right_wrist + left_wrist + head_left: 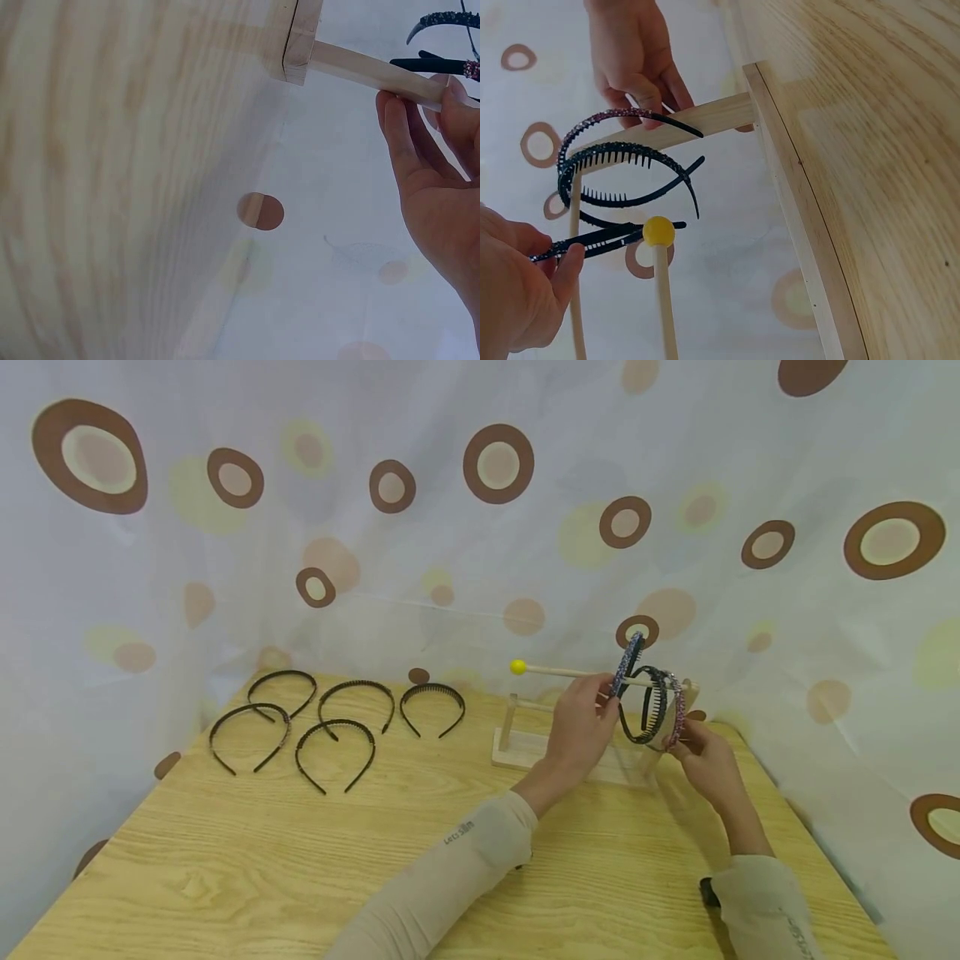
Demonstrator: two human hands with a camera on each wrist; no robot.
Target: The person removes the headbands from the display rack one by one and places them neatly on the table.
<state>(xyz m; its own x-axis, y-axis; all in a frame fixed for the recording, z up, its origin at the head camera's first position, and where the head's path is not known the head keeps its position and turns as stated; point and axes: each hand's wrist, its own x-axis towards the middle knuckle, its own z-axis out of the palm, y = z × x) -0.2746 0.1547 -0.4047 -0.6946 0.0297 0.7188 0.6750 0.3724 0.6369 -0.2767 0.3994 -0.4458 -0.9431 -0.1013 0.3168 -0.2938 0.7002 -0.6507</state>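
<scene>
My left hand [581, 718] pinches a blue glittery headband [628, 664] around the upper rod of a wooden stand [517, 756]. In the left wrist view, its dark arms [604, 244] point toward the stand's base. A dark toothed headband [657, 710] and a pink glittery headband [679, 714] hang on the rod farther right. My right hand [708, 764] grips the stand's right upright, close against the pink headband. The right wrist view has the fingertips [390, 101] along the upright's edge, the thumb near its end.
Several black headbands lie at the table's left, one of them toothed [432, 689]. A yellow ball [518, 667] caps the upper rod's left end. Patterned cloth [450, 552] hangs behind the wooden table [300, 860]. A small black object [708, 892] shows by the right sleeve.
</scene>
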